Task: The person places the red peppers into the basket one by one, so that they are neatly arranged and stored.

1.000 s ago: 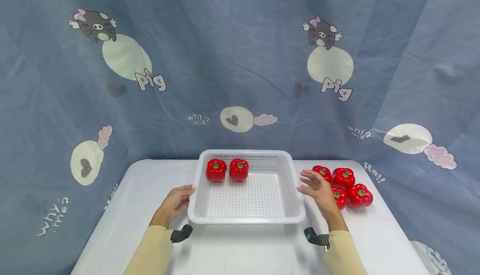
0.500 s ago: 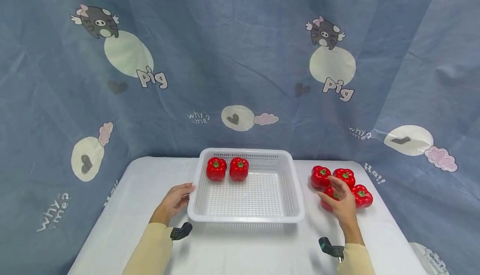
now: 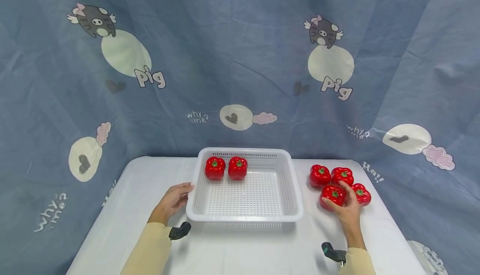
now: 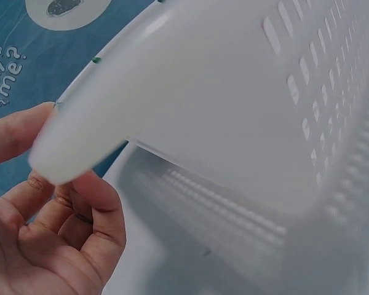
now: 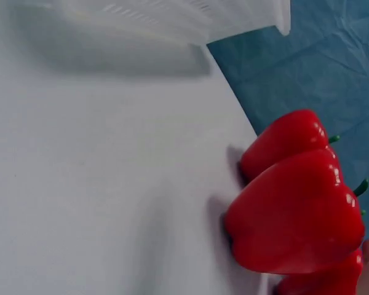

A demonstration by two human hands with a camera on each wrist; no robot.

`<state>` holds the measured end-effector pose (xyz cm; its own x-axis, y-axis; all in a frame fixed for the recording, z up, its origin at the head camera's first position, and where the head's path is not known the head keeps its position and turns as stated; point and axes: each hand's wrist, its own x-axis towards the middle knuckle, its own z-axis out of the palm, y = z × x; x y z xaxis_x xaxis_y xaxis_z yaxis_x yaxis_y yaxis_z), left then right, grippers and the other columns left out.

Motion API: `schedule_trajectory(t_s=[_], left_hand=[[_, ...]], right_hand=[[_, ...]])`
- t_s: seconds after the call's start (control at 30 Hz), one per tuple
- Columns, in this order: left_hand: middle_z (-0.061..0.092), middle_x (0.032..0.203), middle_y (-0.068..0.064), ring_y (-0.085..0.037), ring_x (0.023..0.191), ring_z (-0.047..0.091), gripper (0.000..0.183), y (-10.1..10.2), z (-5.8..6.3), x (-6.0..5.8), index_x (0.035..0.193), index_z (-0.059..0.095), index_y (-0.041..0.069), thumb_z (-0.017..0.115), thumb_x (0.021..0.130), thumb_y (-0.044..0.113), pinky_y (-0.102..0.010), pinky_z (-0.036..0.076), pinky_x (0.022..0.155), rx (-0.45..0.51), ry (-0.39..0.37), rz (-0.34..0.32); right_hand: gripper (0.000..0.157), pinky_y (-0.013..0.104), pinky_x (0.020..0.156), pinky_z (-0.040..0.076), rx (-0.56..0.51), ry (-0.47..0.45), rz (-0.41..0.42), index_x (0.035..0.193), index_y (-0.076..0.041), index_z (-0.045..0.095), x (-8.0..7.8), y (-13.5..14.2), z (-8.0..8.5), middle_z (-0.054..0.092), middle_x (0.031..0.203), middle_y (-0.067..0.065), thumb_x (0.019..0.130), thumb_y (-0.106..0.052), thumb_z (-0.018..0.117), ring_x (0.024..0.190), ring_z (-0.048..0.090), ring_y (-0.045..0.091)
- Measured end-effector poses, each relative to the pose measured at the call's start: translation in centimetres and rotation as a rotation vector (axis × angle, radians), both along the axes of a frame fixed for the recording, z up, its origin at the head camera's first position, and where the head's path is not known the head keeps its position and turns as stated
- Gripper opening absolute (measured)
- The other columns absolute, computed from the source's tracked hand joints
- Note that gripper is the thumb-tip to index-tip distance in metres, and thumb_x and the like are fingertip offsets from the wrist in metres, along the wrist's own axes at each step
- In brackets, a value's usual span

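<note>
My left hand point(image 3: 173, 200) holds the left rim of a white plastic basket point(image 3: 243, 218). In the left wrist view, its thumb lies over the rim of the basket point(image 4: 203, 117) and curled fingers point(image 4: 104, 209) sit beneath. Two red bell peppers stand in the basket's back left, one point(image 3: 215, 168) beside the other point(image 3: 238, 168). My right hand point(image 3: 349, 211) grips the front left bell pepper point(image 3: 332, 195) of a group on the table, thumb in front and fingers behind. That pepper point(image 5: 298, 215) looks large in the right wrist view, where most of the hand is out of frame.
More red bell peppers stand close around the gripped one: one at the back left point(image 3: 320, 176), one at the back right point(image 3: 342, 176) and one to the right point(image 3: 361, 194), partly behind the hand. A blue printed cloth point(image 3: 240, 58) hangs behind the white table point(image 3: 247, 250).
My right hand has moved from beside the basket's right rim rightward to the peppers and closed around the front left one. The left hand stays on the basket's left rim.
</note>
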<state>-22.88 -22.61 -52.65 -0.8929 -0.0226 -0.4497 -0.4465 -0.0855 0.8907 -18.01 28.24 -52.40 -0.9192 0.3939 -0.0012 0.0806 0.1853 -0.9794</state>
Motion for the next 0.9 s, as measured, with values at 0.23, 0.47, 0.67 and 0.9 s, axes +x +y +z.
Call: schedule_trajectory(t_s=[0.23, 0.47, 0.67, 0.9], left_hand=[[0.057, 0.124, -0.015, -0.015, 0.094, 0.06, 0.051, -0.1, 0.2, 0.0, 0.137, 0.045, -0.005, 0.061, 0.094, 0.017, -0.026, 0.055, 0.081, 0.011, 0.002, -0.005], [0.058, 0.124, -0.015, -0.015, 0.094, 0.06, 0.051, -0.2, 0.1, 0.1, 0.137, 0.045, -0.006, 0.061, 0.094, 0.017, -0.026, 0.055, 0.082, 0.016, 0.008, -0.005], [0.056, 0.128, -0.017, -0.017, 0.098, 0.06, 0.051, 0.0, 0.1, -0.1, 0.137, 0.045, -0.005, 0.061, 0.094, 0.018, -0.026, 0.055, 0.083, 0.01, 0.0, -0.004], [0.056, 0.128, -0.017, -0.019, 0.099, 0.06, 0.048, 0.0, 0.1, 0.0, 0.136, 0.047, -0.004, 0.061, 0.094, 0.016, -0.028, 0.055, 0.084, 0.011, -0.001, 0.003]], right_hand=[[0.081, 0.056, 0.11, 0.031, -0.031, -0.087, 0.031, 0.151, -0.019, 0.027, -0.2, 0.2, -0.9, 0.019, 0.156, 0.01, 0.085, -0.011, 0.074, 0.145, 0.007, 0.03], [0.076, 0.06, 0.109, 0.029, 0.038, -0.105, 0.052, 0.149, -0.012, 0.029, -0.3, 0.5, -1.2, 0.021, 0.154, 0.016, 0.086, -0.008, 0.071, 0.144, 0.009, 0.036], [0.072, 0.063, 0.107, 0.029, 0.141, -0.111, 0.077, 0.148, -0.009, 0.031, -0.4, 0.8, -1.2, 0.021, 0.153, 0.02, 0.086, -0.005, 0.07, 0.144, 0.011, 0.039], [0.076, 0.062, 0.107, 0.03, 0.191, -0.117, 0.088, 0.149, -0.009, 0.031, -0.5, 0.9, -1.5, 0.022, 0.153, 0.021, 0.085, -0.008, 0.072, 0.143, 0.013, 0.04]])
